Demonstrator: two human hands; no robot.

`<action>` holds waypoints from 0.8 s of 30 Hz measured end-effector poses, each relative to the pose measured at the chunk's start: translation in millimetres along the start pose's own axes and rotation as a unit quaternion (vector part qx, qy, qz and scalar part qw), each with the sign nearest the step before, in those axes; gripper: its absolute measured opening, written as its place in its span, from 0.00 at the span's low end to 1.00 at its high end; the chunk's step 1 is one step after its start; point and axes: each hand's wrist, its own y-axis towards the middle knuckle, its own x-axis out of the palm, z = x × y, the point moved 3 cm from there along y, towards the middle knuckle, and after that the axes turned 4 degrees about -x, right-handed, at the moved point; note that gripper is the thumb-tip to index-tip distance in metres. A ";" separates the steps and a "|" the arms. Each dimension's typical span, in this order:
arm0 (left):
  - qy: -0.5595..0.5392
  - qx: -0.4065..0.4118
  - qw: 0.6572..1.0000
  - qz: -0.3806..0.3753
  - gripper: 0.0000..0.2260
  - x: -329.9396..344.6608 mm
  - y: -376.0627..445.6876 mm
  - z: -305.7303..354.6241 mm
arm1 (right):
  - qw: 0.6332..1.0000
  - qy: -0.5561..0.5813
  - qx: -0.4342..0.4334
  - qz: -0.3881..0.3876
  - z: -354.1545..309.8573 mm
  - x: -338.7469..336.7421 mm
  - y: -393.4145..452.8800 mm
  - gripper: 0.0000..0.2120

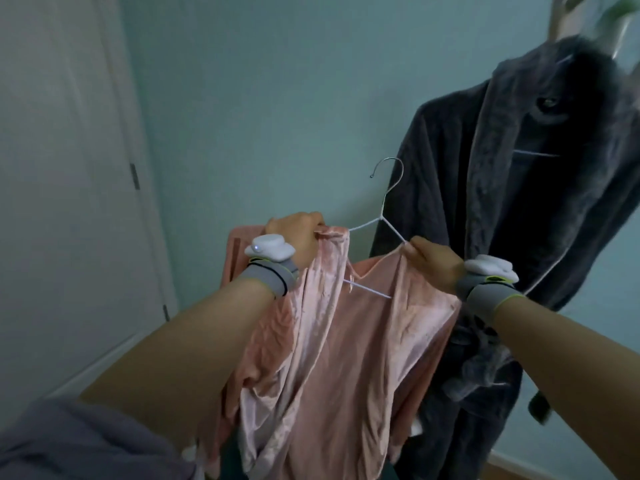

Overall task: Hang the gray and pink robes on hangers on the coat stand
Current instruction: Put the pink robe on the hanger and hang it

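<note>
The left hand [298,237] pinches the pink robe [332,341] at its collar edge, and the right hand [433,263] grips the opposite shoulder seam, apparently to spread both over the white hanger [384,216], whose hook stands free above. Behind them, the gray robe [519,202] already hangs from the coat stand [557,19] by the top right corner of the wall.

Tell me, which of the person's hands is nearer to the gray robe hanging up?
The right hand. It grips the pink robe at the hanger's right shoulder, just in front of the gray robe. The left hand grips the other shoulder, farther left.
</note>
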 end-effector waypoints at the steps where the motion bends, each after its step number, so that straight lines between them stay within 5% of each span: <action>1: -0.022 0.004 1.000 0.012 0.12 -6.8 7.9 14.6 | 0.999 0.008 0.000 0.036 10.3 -15.2 -1.9 0.14; 9: -0.107 0.108 0.987 0.050 0.08 -36.6 44.3 181.0 | 0.974 0.012 0.030 0.224 117.7 -163.3 -43.9 0.17; 17: -0.169 0.124 0.977 0.037 0.09 -37.6 62.6 328.2 | 0.961 -0.031 0.038 0.272 205.2 -284.5 -80.2 0.19; 24: -0.193 0.126 0.973 0.013 0.11 -22.7 97.6 394.3 | 0.949 -0.070 0.049 0.302 243.7 -348.0 -68.4 0.13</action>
